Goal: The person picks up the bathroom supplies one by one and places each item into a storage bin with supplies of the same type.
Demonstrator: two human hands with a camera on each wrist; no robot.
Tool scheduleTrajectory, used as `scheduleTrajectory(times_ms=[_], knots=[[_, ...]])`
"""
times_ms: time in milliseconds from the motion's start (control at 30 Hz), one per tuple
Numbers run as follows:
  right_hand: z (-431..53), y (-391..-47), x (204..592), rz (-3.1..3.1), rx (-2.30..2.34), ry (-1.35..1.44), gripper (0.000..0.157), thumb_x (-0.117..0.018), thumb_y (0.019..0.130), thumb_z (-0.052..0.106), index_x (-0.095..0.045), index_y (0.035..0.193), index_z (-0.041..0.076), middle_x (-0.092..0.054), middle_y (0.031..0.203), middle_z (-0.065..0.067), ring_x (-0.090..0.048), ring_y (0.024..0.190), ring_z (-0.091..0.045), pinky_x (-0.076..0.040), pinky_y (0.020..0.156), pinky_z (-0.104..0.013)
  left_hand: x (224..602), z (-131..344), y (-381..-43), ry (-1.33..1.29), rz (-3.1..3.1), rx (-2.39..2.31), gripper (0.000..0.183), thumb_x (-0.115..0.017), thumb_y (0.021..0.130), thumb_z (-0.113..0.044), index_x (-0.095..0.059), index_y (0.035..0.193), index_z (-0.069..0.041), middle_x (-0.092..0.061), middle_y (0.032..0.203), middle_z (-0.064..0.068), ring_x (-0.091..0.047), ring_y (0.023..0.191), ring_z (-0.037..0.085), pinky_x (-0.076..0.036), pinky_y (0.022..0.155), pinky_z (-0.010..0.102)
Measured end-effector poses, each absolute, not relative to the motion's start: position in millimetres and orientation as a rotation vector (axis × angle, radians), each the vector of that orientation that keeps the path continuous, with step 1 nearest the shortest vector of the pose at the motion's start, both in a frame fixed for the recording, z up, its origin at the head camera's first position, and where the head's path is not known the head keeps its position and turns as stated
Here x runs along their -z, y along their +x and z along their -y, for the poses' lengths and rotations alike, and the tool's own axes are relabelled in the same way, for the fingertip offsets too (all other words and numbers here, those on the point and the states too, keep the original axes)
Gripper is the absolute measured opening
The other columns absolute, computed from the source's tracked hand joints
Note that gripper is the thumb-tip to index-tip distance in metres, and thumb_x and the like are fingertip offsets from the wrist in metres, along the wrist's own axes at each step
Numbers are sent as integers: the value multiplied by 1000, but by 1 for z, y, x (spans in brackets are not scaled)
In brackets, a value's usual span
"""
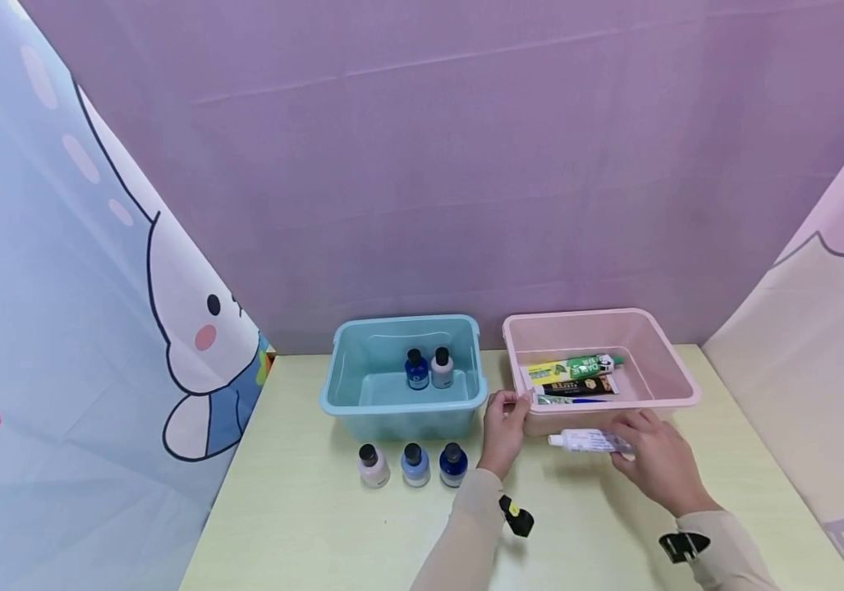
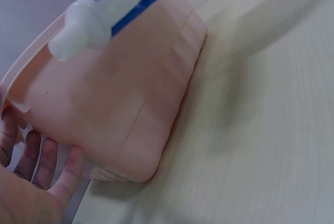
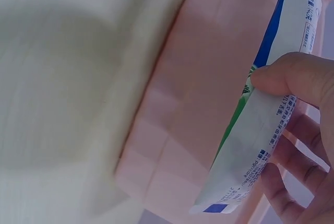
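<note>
My right hand (image 1: 658,460) pinches a white toothpaste tube (image 1: 586,441) with a blue and green stripe, its cap towards the left. The tube is in front of the pink plastic bin (image 1: 566,419), outside its front wall. At that bin's front left corner, my left hand (image 1: 505,431) grips the rim, fingers against the side wall (image 2: 73,166). Inside lie a yellow and green toothpaste tube (image 1: 570,369), a black tube (image 1: 577,386) and a partly hidden tube (image 1: 555,400) along the front. The right wrist view shows the thumb (image 3: 282,75) across the held tube.
A blue bin (image 1: 407,423) stands left of the pink one, holding a dark blue bottle (image 1: 417,373) and a pale bottle (image 1: 442,371). Before it stand a pale pink bottle (image 1: 373,469), a light blue bottle (image 1: 415,468) and a dark blue bottle (image 1: 453,466). A purple cloth (image 1: 466,205) hangs behind.
</note>
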State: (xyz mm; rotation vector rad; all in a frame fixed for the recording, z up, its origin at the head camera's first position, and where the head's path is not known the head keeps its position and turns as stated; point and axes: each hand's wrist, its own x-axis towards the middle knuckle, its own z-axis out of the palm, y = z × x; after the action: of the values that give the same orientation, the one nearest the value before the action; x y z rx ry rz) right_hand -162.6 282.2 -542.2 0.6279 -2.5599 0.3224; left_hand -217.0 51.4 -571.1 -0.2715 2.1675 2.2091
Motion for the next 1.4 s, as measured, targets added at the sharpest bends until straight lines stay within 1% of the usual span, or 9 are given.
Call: scheduleTrajectory(times_ms=[133, 233, 467, 700, 800, 933, 1067, 1167, 1400], knots=[[-281, -163, 535, 2546, -311, 638, 47, -89, 59, 10, -78, 104, 8, -73, 104, -7, -63, 93, -30, -52, 72, -48, 571, -52, -217, -286, -2139, -2217, 18, -61, 103, -36, -61, 103, -18, -54, 112, -7, -52, 104, 13, -55, 90, 37], [-281, -163, 531, 2546, -308, 638, 49, -90, 59, 11, -78, 106, 9, -72, 102, -7, -63, 92, -29, -52, 72, -48, 570, -52, -216, -297, -2128, -2222, 18, -61, 103, -36, -61, 103, -18, -54, 112, -6, -52, 104, 14, -55, 93, 41], [-278, -165, 525, 2533, -323, 635, 52, -88, 59, 8, -78, 109, 16, -71, 98, -1, -61, 90, -25, -50, 71, -46, 572, -48, -216, -296, -2140, -2210, 19, -61, 103, -38, -61, 103, -19, -55, 113, -6, -53, 105, 13, -54, 92, 37], [-271, -168, 522, 2532, -337, 632, 48, -88, 60, 8, -78, 107, 14, -71, 99, -2, -61, 93, -25, -50, 71, -45, 572, -37, -214, -298, -2157, -2210, 21, -62, 102, -38, -61, 102, -17, -55, 111, -5, -52, 104, 14, -50, 84, 28], [-277, -164, 518, 2504, -341, 622, 47, -88, 59, 7, -78, 104, 13, -71, 97, -3, -61, 91, -25, -50, 70, -46, 570, -43, -212, -296, -2144, -2203, 21, -62, 101, -39, -61, 102, -18, -55, 111, -6, -52, 103, 14, -51, 84, 29], [-283, -163, 513, 2473, -336, 625, 46, -87, 58, 7, -78, 102, 12, -71, 96, -3, -60, 87, -25, -49, 67, -45, 571, -48, -213, -306, -2140, -2197, 21, -63, 101, -40, -62, 102, -19, -55, 111, -7, -52, 103, 13, -54, 88, 34], [-286, -166, 507, 2470, -329, 626, 46, -88, 58, 8, -78, 103, 12, -72, 98, -4, -61, 87, -27, -50, 68, -47, 572, -50, -215, -305, -2145, -2199, 22, -63, 101, -42, -61, 102, -19, -55, 111, -7, -53, 103, 13, -54, 90, 38], [-288, -169, 504, 2464, -330, 625, 46, -87, 59, 9, -78, 104, 12, -72, 98, -6, -62, 90, -28, -51, 70, -49, 571, -50, -215, -298, -2148, -2202, 22, -62, 101, -42, -61, 102, -19, -55, 111, -7, -53, 103, 13, -54, 89, 37], [-293, -176, 496, 2449, -326, 635, 47, -88, 59, 8, -78, 104, 12, -72, 98, -7, -61, 91, -29, -53, 67, -50, 569, -51, -215, -295, -2151, -2209, 16, -61, 103, -35, -61, 102, -19, -55, 112, -7, -53, 104, 13, -53, 87, 33]])
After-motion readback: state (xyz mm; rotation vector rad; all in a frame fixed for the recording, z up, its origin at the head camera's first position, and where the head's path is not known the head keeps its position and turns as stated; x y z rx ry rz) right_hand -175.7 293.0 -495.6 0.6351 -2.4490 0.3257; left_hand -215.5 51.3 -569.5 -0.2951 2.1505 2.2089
